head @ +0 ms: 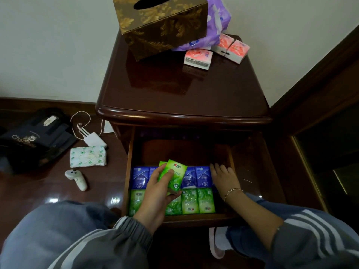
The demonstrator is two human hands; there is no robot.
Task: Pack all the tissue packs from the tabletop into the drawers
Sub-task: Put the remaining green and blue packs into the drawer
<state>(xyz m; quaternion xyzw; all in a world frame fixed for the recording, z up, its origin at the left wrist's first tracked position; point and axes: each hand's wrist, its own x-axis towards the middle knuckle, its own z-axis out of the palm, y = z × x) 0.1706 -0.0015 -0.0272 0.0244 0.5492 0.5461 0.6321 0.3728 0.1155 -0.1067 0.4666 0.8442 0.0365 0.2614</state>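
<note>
Where left hand (155,193) grips green packs (172,176), rows (198,200) hide.

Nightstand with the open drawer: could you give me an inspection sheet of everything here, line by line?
Surface: glossy dark nightstand top, gold tissue box at the back.
Job's things: three pink tissue packs and a purple tissue bundle on top; drawer holds a blue row behind a green row.
Clutter: on the floor, white-green tissue pack, white controller, dark bag.
Hands: left hand grips green packs above the drawer; right hand open, at the blue row's right end.
Cables: white cable looped into a white charger.
Surroundings: white wall, glossy wooden floor.
</note>
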